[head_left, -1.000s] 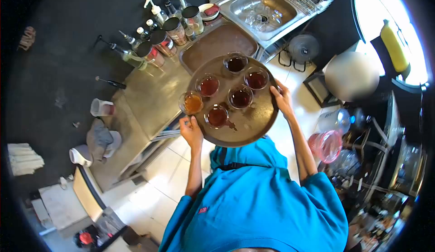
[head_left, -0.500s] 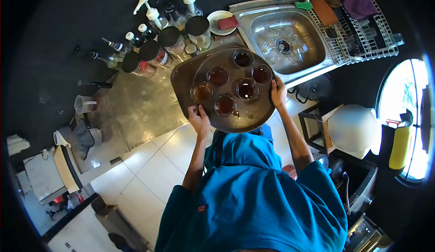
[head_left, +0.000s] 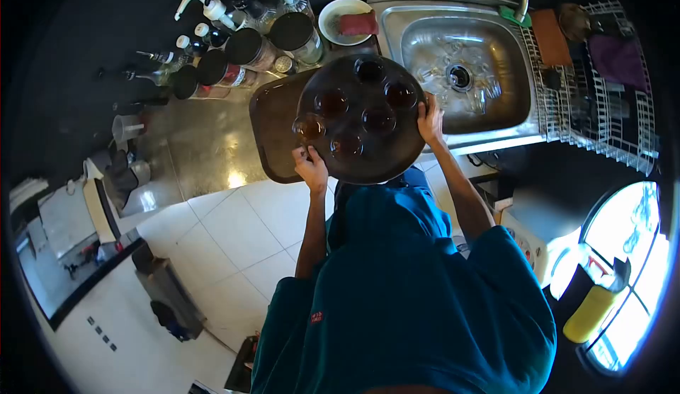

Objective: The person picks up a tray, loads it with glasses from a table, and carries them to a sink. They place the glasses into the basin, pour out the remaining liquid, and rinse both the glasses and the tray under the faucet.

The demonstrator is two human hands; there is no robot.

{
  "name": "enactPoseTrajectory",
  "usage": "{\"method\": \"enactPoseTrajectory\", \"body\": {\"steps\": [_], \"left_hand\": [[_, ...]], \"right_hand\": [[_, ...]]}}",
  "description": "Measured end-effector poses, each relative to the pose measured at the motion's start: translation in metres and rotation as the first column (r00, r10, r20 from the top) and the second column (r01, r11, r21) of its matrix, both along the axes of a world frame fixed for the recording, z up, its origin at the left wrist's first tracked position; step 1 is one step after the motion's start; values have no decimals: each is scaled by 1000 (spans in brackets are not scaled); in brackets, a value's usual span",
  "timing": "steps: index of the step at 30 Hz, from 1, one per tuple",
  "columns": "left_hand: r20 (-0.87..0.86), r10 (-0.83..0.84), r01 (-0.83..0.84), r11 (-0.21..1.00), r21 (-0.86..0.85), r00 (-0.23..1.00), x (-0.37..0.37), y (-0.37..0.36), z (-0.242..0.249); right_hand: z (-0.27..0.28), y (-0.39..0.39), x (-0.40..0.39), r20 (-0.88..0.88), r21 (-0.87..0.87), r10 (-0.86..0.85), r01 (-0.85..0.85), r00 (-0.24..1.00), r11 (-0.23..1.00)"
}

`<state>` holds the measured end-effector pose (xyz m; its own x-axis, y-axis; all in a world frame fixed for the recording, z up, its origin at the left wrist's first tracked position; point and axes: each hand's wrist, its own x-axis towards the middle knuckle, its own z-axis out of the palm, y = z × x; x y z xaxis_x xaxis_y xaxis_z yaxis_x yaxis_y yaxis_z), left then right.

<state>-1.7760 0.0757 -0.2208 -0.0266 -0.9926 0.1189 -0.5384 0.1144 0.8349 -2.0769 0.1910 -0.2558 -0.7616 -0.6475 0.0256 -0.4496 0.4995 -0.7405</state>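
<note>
A round dark tray (head_left: 389, 159) is held level in front of my body, with several small glasses on it. Dark red-brown liquid shows in most of them, such as the glass (head_left: 380, 119) near the middle; the glass (head_left: 309, 129) at the left edge looks more amber. My left hand (head_left: 310, 167) grips the near left rim, fingers curled over the edge. At the right rim my right hand (head_left: 431, 119) is closed round the tray, its thumb on top. Below and to the left, a rectangular brown tray (head_left: 273, 125) lies on the counter, partly hidden by the round one.
A steel sink (head_left: 524, 121) with clear glasses inside lies right of the tray, beside a white wire rack (head_left: 602, 128). Lidded jars (head_left: 249, 48) and pump bottles (head_left: 221, 13) line the steel counter (head_left: 202, 135). A white bowl (head_left: 327, 22) holds a red cloth.
The view has turned, so the sink and rack sit further right. More of the rectangular tray shows at the left of the round one. Both hands keep their hold.
</note>
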Motion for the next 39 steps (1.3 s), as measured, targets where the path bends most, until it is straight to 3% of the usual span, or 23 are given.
{"method": "enactPoseTrajectory", "body": {"steps": [3,4,5,7,9,11,13,17,19,24,27,29,30,31,34,37,39], "left_hand": [[121,5,-6,1000,11,993,-4,6,0],[129,12,-27,993,118,992,-3,6,-2],[132,14,-31,992,122,991,-3,6,-4],[130,46,-45,999,-15,990,-7,4,-5],[180,57,-56,998,-10,982,-5,4,-6],[251,50,-53,999,4,967,-2,3,-9],[216,54,-47,998,-38,975,-3,4,-7],[258,58,-67,997,25,964,-4,6,-2],[404,87,-86,996,-22,911,-3,3,-1],[384,31,-36,999,5,923,2,3,-5],[393,-9,-13,998,54,919,1,3,4],[433,40,-21,999,-49,900,-7,5,12],[453,50,-111,988,110,890,-11,7,20],[456,47,-108,988,108,889,-10,9,19],[351,33,-41,999,14,936,-6,13,14],[223,67,-99,986,135,972,5,31,6],[140,4,-30,982,185,990,9,46,7]], "right_hand": [[6,-1,-14,124,11,56,-57,991,998],[7,-4,-14,120,17,51,-53,991,998],[8,-4,-13,123,21,53,-56,991,998],[15,-3,-15,146,41,65,-71,987,997],[22,-2,-17,64,56,103,-107,993,993],[70,-11,-9,-143,95,137,-125,980,988],[82,-14,-9,-96,72,267,-261,959,963],[93,-28,-8,-101,96,341,-332,935,938],[83,-31,-9,-73,69,327,-322,942,944],[66,-30,-20,-50,-79,355,-358,933,930],[72,-25,-29,15,-200,271,-263,962,944],[79,-18,-42,74,-237,207,-185,976,954],[85,-10,-51,135,-266,152,-112,979,957],[93,-3,-65,211,-270,146,-86,967,959],[86,21,-110,80,-261,-13,33,997,965],[74,43,-161,-69,-108,-37,30,997,994],[63,53,-185,1,-74,-10,10,1000,997]]}}
